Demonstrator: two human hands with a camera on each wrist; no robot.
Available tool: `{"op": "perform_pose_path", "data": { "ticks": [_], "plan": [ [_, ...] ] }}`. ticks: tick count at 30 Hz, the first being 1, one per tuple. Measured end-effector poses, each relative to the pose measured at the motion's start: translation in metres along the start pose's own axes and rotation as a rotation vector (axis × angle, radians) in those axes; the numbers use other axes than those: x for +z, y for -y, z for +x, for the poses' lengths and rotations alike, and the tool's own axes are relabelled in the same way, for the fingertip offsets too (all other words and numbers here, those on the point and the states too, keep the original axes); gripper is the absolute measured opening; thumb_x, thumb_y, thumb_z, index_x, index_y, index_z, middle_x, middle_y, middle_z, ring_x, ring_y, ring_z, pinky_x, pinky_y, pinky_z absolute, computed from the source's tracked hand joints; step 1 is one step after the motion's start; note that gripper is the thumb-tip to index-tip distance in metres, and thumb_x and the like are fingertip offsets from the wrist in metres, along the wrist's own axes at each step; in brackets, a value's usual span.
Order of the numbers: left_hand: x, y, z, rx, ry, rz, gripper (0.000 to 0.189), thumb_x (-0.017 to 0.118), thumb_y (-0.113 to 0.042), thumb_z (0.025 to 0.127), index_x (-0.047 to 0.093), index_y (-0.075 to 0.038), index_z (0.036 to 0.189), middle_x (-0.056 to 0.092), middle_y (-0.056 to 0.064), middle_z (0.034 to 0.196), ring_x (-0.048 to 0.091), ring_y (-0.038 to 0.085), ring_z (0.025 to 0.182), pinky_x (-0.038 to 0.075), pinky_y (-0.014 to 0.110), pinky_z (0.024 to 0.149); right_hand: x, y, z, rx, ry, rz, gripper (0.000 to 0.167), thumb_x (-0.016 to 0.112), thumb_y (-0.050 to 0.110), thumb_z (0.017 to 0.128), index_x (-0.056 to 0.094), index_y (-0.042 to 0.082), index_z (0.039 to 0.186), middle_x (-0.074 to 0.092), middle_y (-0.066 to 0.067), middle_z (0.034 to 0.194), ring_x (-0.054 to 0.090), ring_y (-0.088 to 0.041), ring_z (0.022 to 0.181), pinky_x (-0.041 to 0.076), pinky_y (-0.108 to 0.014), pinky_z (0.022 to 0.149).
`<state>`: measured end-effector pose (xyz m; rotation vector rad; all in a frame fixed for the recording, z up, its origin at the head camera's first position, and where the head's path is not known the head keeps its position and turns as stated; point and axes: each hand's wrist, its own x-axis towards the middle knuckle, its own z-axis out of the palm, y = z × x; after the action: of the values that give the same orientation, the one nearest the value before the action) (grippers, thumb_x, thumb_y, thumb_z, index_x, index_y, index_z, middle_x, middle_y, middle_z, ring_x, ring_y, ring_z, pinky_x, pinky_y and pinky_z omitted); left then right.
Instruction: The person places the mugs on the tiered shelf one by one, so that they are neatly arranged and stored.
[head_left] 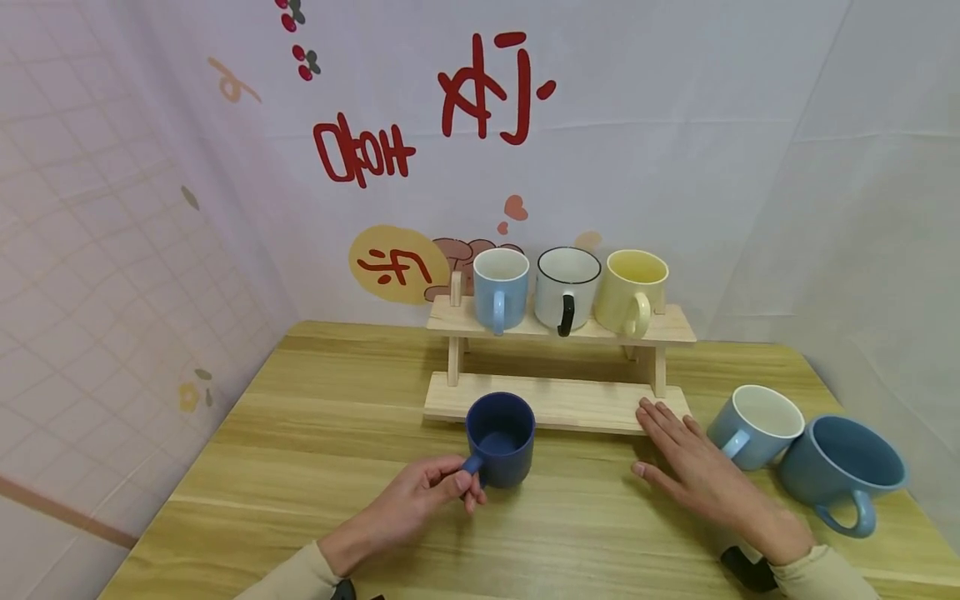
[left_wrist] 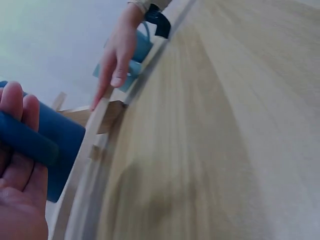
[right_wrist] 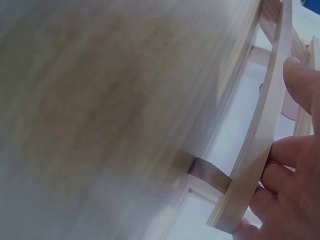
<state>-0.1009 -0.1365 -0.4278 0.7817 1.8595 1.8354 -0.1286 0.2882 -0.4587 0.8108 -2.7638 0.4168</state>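
1. Mug, dark navy blue, cylindrical (head_left: pixel 510 458): gripped by its handle in the left hand (head_left: pixel 427 492), held in front of the shelf's lower left part; navy inner wall and floor visible.
2. Shelf, two-tiered, pale wood (head_left: pixel 577 404): its lower board touched near the front right corner by the right hand (head_left: pixel 697 471), fingers extended.
3. Upper tier, left to right: light blue mug, white inside (head_left: pixel 515 300); white mug, black rim and handle (head_left: pixel 552 300); pale yellow mug, yellow inside (head_left: pixel 618 300).
4. Wood-grained table (head_left: pixel 315 417), right side: light blue mug, white interior (head_left: pixel 759 450); wide grey-blue mug (head_left: pixel 813 475), placed just beside it.
5. Partly hidden: black-and-white item (head_left: pixel 750 571) beneath the right wrist, not identifiable; navy mug cut off in the left wrist view.
6. Open room: table surface between the hands and leftward.
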Motion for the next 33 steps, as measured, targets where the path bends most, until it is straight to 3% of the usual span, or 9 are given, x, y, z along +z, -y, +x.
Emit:
{"op": "perform_pose_path", "data": {
  "ticks": [4, 9, 16, 20, 26, 33],
  "plan": [
    [-0.002, -0.005, 0.002, 0.005, -0.050, -0.002, 0.031, 0.046, -0.017, 0.112, 0.065, 0.006, 0.102, 0.069, 0.023, 0.101, 0.069, 0.025, 0.106, 0.051, 0.031, 0.101, 0.000, 0.000, 0.000, 0.002, 0.001, -0.003, 0.076, 0.071, 0.039, 0.099, 0.041, 0.000, 0.157, 0.039, -0.020, 0.162, 0.036, -0.041, 0.148, 0.012, -0.042, 0.128],
    [-0.004, -0.011, 0.005, -0.006, -0.112, 0.002, 0.034, 0.046, -0.018, 0.113, 0.062, 0.008, 0.099, 0.070, 0.022, 0.105, 0.068, 0.026, 0.106, 0.049, 0.032, 0.102, -0.001, 0.001, 0.000, 0.007, 0.002, 0.001, 0.076, 0.070, 0.039, 0.099, 0.040, 0.001, 0.157, 0.038, -0.019, 0.163, 0.036, -0.041, 0.149, 0.012, -0.042, 0.128],
    [-0.008, -0.015, 0.008, 0.012, -0.184, -0.033, 0.034, 0.046, -0.019, 0.113, 0.060, 0.011, 0.104, 0.070, 0.011, 0.100, 0.068, 0.027, 0.106, 0.049, 0.034, 0.102, 0.000, 0.001, -0.001, 0.011, 0.009, 0.005, 0.076, 0.070, 0.040, 0.099, 0.040, 0.001, 0.158, 0.038, -0.018, 0.163, 0.035, -0.041, 0.149, 0.010, -0.040, 0.128],
    [-0.010, -0.016, 0.012, 0.021, -0.210, -0.042, 0.033, 0.046, -0.019, 0.113, 0.060, 0.010, 0.107, 0.068, 0.019, 0.101, 0.067, 0.027, 0.105, 0.051, 0.036, 0.102, 0.000, 0.001, -0.001, 0.013, 0.008, 0.006, 0.076, 0.070, 0.040, 0.099, 0.040, 0.001, 0.158, 0.038, -0.018, 0.163, 0.035, -0.041, 0.149, 0.009, -0.039, 0.128],
    [-0.011, -0.018, 0.017, -0.029, -0.262, -0.022, 0.034, 0.048, -0.026, 0.113, 0.063, 0.004, 0.108, 0.067, 0.022, 0.104, 0.066, 0.027, 0.110, 0.045, 0.043, 0.109, 0.000, 0.002, -0.001, 0.008, -0.003, 0.001, 0.076, 0.071, 0.039, 0.099, 0.041, 0.001, 0.157, 0.039, -0.019, 0.162, 0.037, -0.042, 0.148, 0.011, -0.041, 0.128],
    [-0.012, -0.017, 0.023, -0.020, -0.330, 0.002, 0.035, 0.049, -0.026, 0.112, 0.063, 0.003, 0.100, 0.068, 0.025, 0.109, 0.064, 0.039, 0.114, 0.042, 0.041, 0.111, 0.000, 0.002, -0.001, 0.009, -0.007, 0.000, 0.076, 0.071, 0.039, 0.099, 0.042, 0.000, 0.157, 0.040, -0.020, 0.162, 0.037, -0.042, 0.148, 0.010, -0.040, 0.128]
  ]
}}
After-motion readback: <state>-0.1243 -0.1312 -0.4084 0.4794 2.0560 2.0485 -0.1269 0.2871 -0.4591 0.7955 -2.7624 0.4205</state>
